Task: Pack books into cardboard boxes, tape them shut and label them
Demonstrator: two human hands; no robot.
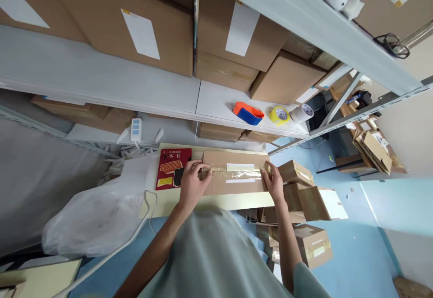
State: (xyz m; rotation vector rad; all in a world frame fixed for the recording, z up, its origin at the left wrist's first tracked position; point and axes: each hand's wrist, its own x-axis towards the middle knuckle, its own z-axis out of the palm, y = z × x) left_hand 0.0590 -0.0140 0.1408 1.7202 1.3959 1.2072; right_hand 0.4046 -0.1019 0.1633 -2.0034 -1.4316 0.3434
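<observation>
A long flat cardboard box (219,185) lies on the pale yellow table before me, with white labels on its top. Across it runs a strip of clear packing tape (219,172), shiny and a little wrinkled. My left hand (194,181) pinches the strip at the box's left end, fingers closed. At the right end my right hand (273,182) has its thumb and fingers closed on the other end of the tape. Just left of the box is a red book (169,167), partly covered by my left hand.
An orange and blue tape dispenser (248,113), a yellow tape roll (279,115) and a white tape roll (302,112) sit on the shelf (162,86). A power strip (136,130) hangs below. Several boxes (313,246) are stacked at right; a plastic bag (94,217) bulges at left.
</observation>
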